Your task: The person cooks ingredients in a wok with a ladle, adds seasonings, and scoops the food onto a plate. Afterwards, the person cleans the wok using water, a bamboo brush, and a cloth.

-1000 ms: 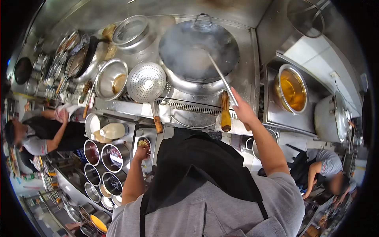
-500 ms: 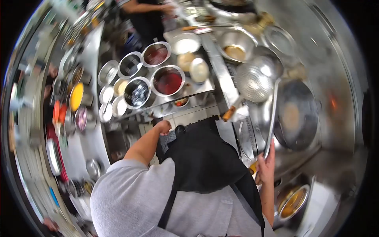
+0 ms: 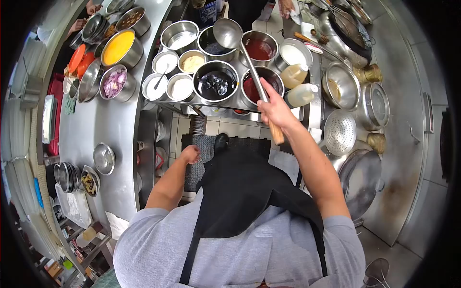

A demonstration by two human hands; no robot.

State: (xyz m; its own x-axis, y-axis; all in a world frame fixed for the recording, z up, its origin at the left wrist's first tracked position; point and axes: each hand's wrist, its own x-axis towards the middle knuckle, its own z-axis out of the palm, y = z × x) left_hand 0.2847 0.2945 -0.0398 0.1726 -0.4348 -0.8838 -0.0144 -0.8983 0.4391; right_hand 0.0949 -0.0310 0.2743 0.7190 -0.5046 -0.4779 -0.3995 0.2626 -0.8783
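The ladle point(image 3: 227, 32), gripped by the right hand point(image 3: 273, 106), reaches to twelve o'clock over the sauce pots point(image 3: 215, 83), bowl level for scooping. The left hand point(image 3: 190, 154) hangs fisted, empty.

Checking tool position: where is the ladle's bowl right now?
In the head view, the ladle, gripped by the right hand, has its bowl top centre, over the steel sauce pots.

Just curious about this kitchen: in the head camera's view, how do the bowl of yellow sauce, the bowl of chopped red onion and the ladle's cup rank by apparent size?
1. Bowl of yellow sauce
2. Bowl of chopped red onion
3. Ladle's cup, though it looks close to the onion bowl; raised nearer the camera, so unsure.
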